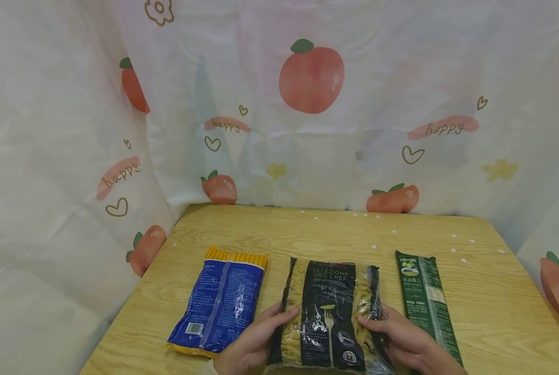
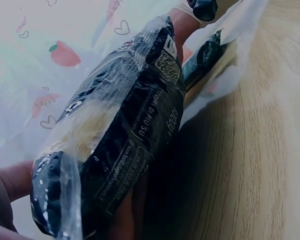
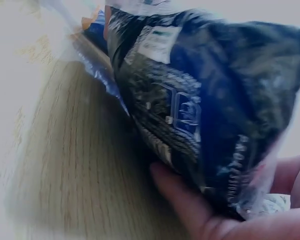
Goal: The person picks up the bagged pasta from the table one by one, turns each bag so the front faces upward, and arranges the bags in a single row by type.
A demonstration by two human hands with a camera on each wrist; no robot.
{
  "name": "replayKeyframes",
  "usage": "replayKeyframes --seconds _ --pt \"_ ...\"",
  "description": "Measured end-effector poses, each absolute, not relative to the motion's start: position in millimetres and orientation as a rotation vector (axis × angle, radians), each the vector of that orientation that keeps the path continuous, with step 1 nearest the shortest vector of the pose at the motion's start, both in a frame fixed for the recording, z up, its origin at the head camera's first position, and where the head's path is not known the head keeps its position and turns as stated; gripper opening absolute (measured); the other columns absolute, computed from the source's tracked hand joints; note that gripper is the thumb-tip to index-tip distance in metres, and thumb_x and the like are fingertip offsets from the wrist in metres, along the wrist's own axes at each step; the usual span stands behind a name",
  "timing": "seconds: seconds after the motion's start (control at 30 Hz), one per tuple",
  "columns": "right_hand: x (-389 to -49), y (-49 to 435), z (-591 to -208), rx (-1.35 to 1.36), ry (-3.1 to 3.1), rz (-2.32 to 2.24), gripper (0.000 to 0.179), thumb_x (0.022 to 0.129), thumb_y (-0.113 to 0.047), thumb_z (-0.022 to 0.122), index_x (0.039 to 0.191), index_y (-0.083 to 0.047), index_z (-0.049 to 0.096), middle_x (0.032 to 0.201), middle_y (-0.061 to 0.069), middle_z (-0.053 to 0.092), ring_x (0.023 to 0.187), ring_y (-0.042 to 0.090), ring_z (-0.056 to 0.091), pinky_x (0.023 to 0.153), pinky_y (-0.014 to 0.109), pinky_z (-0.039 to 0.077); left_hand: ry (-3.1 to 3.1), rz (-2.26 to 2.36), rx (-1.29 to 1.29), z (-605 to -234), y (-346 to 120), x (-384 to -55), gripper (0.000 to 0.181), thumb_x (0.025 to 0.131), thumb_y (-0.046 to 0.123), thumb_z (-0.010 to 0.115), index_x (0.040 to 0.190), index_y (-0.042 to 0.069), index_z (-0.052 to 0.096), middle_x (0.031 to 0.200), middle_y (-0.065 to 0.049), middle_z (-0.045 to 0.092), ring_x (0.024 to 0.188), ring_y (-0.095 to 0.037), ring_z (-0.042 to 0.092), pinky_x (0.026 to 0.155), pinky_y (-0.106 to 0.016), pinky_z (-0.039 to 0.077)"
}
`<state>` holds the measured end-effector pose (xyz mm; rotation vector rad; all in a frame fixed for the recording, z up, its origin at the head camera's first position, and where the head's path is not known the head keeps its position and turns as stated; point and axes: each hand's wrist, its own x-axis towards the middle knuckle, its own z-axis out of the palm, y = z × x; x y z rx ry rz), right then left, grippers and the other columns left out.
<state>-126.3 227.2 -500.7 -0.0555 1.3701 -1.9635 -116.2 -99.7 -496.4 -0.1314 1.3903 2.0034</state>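
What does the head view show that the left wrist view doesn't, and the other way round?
Only the head view: the blue packet lying on the table, and the fork picture on the front of the pasta bag.

Only the left wrist view: the square code printed on the bag.

Both: the bag itself, parts of the left hand and right hand, the green packet, the table and the fruit-print cloth.

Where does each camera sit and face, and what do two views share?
Head: on head, facing forward and down at the pasta bag; left hand, right hand.
Left wrist: worn there, facing the pasta bag; left hand, right arm partly.
Right wrist: worn there, facing the pasta bag; right hand.
Wrist views share bag and table.
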Motion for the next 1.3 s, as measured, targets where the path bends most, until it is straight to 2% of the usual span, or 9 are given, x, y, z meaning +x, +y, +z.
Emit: replayKeyframes --seconds 0.2,0.37,0.43,0.5,0.57,0.67,0.7,0.8,1.3 --pt "-127 227 -494 -0.046 1.380 -1.947 0.086 0.107 -0.016 0.054 0.163 -0.005 -0.010 0.129 -0.004 0.068 0.121 0.018 0.067 0.108 0.044 0.054 1.355 2.023 -0.092 -497 -100 -119 0.071 0.101 0.041 0.066 0.160 0.015 0.034 0.128 -0.003 0.071 0.112 -0.017 0.071 0.100 -0.041 0.058" --pt "-128 227 -491 -0.023 1.404 -1.950 0.095 0.107 -0.014 0.055 0.163 -0.011 -0.022 0.135 -0.005 0.064 0.122 0.017 0.065 0.108 0.045 0.054 1.354 2.024 -0.052 -495 -98 -122 0.073 0.104 0.038 0.061 0.163 0.013 0.026 0.129 -0.003 0.071 0.114 -0.018 0.071 0.102 -0.043 0.058" --pt "-129 227 -492 0.000 1.448 -1.952 0.099 0.106 -0.014 0.057 0.163 -0.015 -0.025 0.146 0.004 0.057 0.123 0.016 0.064 0.108 0.045 0.053 1.374 2.021 -0.064 -493 -98 -124 0.077 0.104 0.037 0.061 0.164 0.011 0.021 0.131 -0.005 0.070 0.115 -0.019 0.070 0.103 -0.044 0.057" --pt "-130 225 -492 0.035 1.523 -1.940 0.101 0.106 -0.013 0.057 0.162 -0.017 -0.026 0.159 0.017 0.044 0.129 0.022 0.061 0.111 0.050 0.050 1.397 2.022 -0.074 -491 -98 -125 0.080 0.104 0.037 0.062 0.164 0.009 0.017 0.132 -0.007 0.069 0.115 -0.020 0.070 0.104 -0.045 0.057" --pt "-132 222 -492 0.101 1.585 -1.933 0.103 0.105 -0.012 0.057 0.160 -0.017 -0.030 0.170 0.025 0.016 0.143 0.037 0.048 0.121 0.062 0.035 1.410 2.020 -0.084 -490 -97 -128 0.082 0.103 0.036 0.063 0.165 0.008 0.015 0.135 -0.009 0.068 0.116 -0.021 0.070 0.105 -0.046 0.056" --pt "-136 216 -491 0.194 1.621 -1.937 0.105 0.105 -0.010 0.056 0.158 -0.017 -0.034 0.168 0.027 -0.022 0.156 0.054 0.008 0.120 0.078 0.006 1.442 2.010 -0.107 -489 -96 -131 0.086 0.103 0.035 0.064 0.165 0.007 0.011 0.136 -0.010 0.067 0.116 -0.022 0.070 0.105 -0.047 0.056" --pt "-137 215 -491 0.216 1.625 -1.944 0.107 0.104 -0.009 0.056 0.156 -0.018 -0.036 0.165 0.027 -0.031 0.155 0.056 -0.006 0.116 0.082 -0.002 1.449 2.008 -0.114 -488 -96 -132 0.086 0.103 0.034 0.064 0.165 0.007 0.011 0.136 -0.010 0.067 0.116 -0.022 0.070 0.105 -0.047 0.056" --pt "-140 214 -489 0.239 1.638 -1.955 0.109 0.103 -0.008 0.057 0.156 -0.018 -0.037 0.160 0.026 -0.041 0.151 0.057 -0.020 0.113 0.083 -0.010 1.469 2.007 -0.120 -485 -95 -136 0.086 0.102 0.033 0.064 0.164 0.006 0.011 0.135 -0.012 0.067 0.113 -0.022 0.070 0.103 -0.046 0.057" --pt "-170 216 -486 0.178 1.721 -1.961 0.107 0.102 -0.003 0.055 0.157 -0.020 -0.035 0.165 0.032 -0.025 0.153 0.056 -0.015 0.117 0.079 -0.011 1.455 2.045 -0.102 -482 -88 -171 0.059 0.103 0.025 0.061 0.154 0.011 0.034 0.115 -0.003 0.071 0.099 -0.015 0.071 0.087 -0.035 0.061"
